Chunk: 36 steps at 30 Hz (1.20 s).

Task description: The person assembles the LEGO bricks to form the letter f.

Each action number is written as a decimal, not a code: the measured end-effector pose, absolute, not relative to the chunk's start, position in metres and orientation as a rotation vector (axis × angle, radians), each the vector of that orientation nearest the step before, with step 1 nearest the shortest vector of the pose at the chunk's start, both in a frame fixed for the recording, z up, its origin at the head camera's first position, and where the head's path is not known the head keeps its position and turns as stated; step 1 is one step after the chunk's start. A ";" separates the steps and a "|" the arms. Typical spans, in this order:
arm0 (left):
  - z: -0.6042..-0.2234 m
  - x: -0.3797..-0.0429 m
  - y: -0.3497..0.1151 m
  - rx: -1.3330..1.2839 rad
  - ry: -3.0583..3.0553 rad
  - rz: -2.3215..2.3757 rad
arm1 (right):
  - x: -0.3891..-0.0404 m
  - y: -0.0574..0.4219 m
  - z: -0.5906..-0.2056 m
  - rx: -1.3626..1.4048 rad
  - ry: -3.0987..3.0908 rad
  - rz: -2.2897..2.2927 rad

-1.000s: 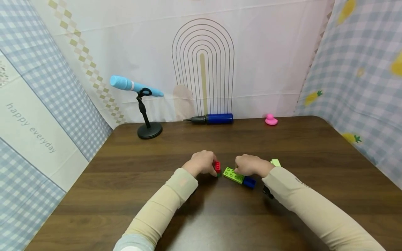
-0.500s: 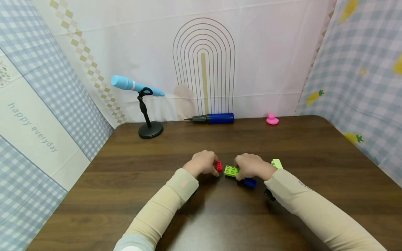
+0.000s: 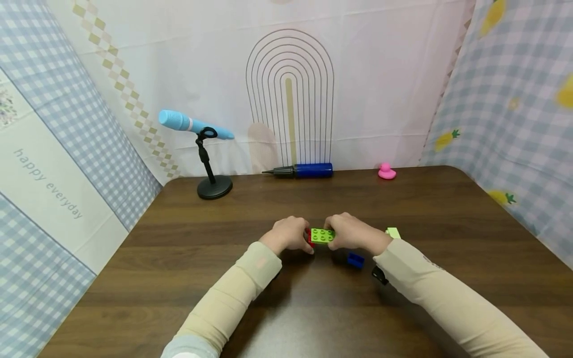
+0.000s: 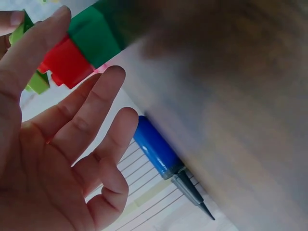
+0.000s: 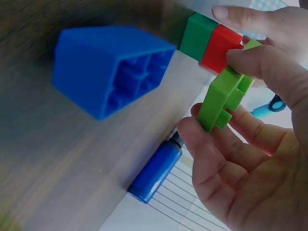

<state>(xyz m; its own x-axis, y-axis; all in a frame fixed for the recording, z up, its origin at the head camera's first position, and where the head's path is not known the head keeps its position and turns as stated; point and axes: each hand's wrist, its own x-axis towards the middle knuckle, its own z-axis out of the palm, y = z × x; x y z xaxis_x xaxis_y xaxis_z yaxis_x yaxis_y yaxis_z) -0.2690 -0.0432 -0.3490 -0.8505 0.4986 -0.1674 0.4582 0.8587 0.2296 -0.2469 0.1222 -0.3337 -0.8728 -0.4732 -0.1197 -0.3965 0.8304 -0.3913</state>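
Fingers [image 5: 255, 62] of our right hand [image 3: 353, 236] pinch the lime green plate [image 3: 322, 235] flat above the red brick [image 4: 67, 62], which our left hand [image 3: 288, 234] steadies with its dark green brick [image 4: 94, 33] mid-bench, likely aligning studs, the blue brick [image 3: 355, 259] lying loose nearby.
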 end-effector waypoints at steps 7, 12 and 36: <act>-0.342 -0.267 -0.044 0.765 2.835 0.277 | -0.249 0.115 -0.333 -0.699 2.816 -0.529; -0.340 -0.267 -0.043 0.769 2.843 0.258 | -0.251 0.110 -0.332 -0.750 2.820 -0.528; -0.342 -0.271 -0.041 0.779 2.799 0.310 | -0.261 0.101 -0.333 -0.796 2.803 -0.446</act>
